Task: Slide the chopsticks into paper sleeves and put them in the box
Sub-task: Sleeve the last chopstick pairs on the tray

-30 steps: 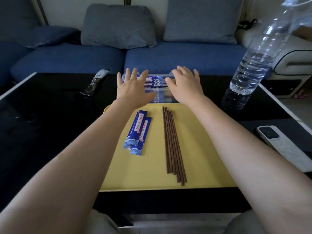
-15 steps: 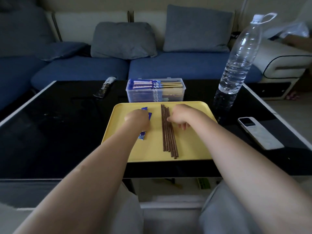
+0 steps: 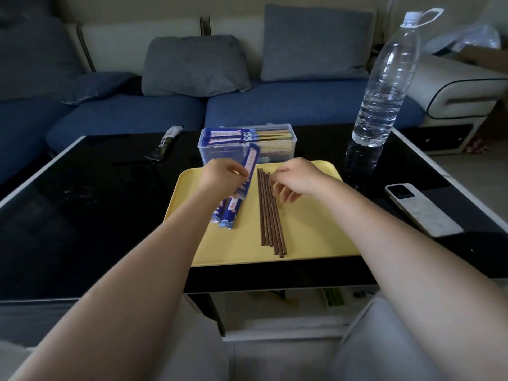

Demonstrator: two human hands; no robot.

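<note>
Right now the left hand [image 3: 220,176] pinches one long blue paper sleeve [image 3: 248,167] and tips it up off the flat yellow plastic tray [image 3: 310,229]. More blue paper sleeves [image 3: 229,211] lie on the tray just under that hand. The right hand [image 3: 298,178] hangs over the top ends of the thin dark brown wooden chopsticks [image 3: 270,213], which lie in a neat row in the middle of the tray. Its fingers are loosely bent and hold nothing yet.

To do this step well, I think the right hand should pick up just two sticks, near their top ends, and keep them side by side. The left hand should hold the sleeve near its open end and squeeze it a little so the mouth pops open. I cannot tell which end of the sleeve is open. Then the sticks can go in slowly and straight, so the paper does not tear or crumple.

The clear plastic box [image 3: 247,147] sits on the shiny black bench [image 3: 96,204], touching the far edge of the tray. It already has some filled sleeves in it. A tall clear water bottle [image 3: 384,86] stands close on the right, so the arm should not bump it.
</note>
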